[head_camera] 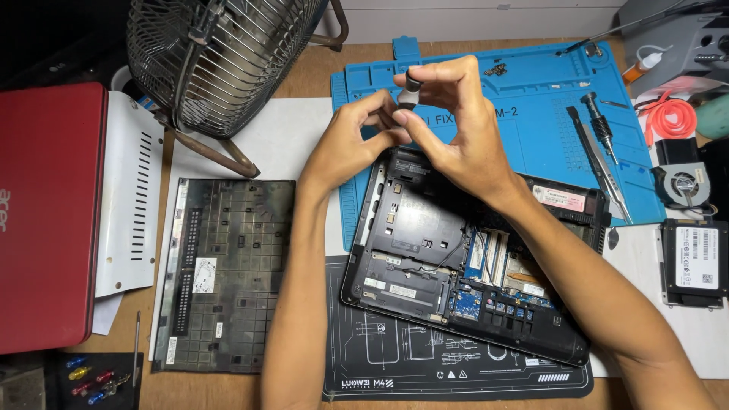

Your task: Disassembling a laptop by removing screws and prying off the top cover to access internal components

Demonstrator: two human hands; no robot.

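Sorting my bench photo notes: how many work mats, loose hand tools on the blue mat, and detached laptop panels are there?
Work mats: 2, blue silicone mat and black printed mat
Metal hand tools on the blue mat: 2
Detached dark laptop bottom panel: 1
Total: 5

Wooden desk (304,80) under even indoor light, pale wall (471,19) along far edge, dark corner top left

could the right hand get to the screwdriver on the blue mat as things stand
Probably yes. The screwdriver lies in the open on the blue mat, nothing over it, but the right hand already pinches a small screwdriver handle.
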